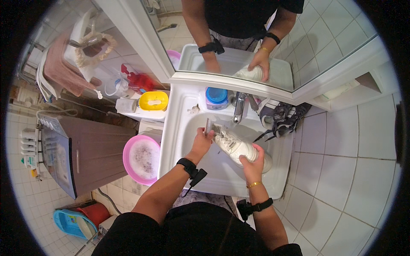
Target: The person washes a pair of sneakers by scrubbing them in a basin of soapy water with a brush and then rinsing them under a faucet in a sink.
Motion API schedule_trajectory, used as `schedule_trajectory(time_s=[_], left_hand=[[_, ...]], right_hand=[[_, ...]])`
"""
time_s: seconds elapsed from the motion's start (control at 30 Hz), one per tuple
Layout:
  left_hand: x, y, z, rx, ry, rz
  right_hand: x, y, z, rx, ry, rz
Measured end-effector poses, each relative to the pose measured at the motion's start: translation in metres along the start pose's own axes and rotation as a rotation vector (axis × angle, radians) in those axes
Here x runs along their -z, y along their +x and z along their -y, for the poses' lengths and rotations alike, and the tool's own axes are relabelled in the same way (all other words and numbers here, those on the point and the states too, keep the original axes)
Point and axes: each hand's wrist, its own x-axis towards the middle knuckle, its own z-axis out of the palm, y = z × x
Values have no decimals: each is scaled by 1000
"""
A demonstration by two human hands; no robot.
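Over the white sink (166, 149), my right hand (253, 164) grips a white lace-up sneaker (232, 146) by its lower right end. The sneaker lies tilted, its other end reaching up and left toward the tap (239, 112). My left hand (200, 143) is closed around a small scrubbing brush (208, 126) with pale bristles, right beside the sneaker's upper left end. Its fingers partly cover the brush, and whether the bristles touch the shoe I cannot tell.
A dark sneaker (279, 116) with loose laces rests on the sink's back right corner. Behind the basin stands a blue-lidded tub (217, 96). A pink basin (128, 160) of sudsy water sits left of the sink, below a yellow soap dish (153, 101). A mirror cabinet (239, 81) overhangs the back.
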Motion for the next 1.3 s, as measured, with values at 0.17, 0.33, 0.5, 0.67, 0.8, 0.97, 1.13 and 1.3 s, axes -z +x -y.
schedule_trajectory(time_s=[0.17, 0.33, 0.5, 0.67, 0.8, 0.97, 1.13, 1.3], left_hand=[[-10, -30, -4, -284, 21, 2], [-25, -72, -67, -578, 242, 158], [-70, -85, -63, -440, -188, 297], [-84, -67, -40, -610, -197, 441], [-65, -73, -76, -181, -326, 732], [-79, -61, -71, -306, -538, 787], [-65, -23, -55, 176, -958, 236], [-68, 13, -59, 463, -1301, 180]], right_hand=[[14, -3, 12, 134, -218, 69], [20, 3, -2, -83, 89, 88], [26, 5, -7, -161, 183, 92], [32, 9, -7, -322, 362, 51], [36, 5, 15, -405, 490, 44], [39, 13, 14, -300, 368, -47], [53, 12, 13, -124, 152, -226], [58, 7, 39, -172, 104, -229]])
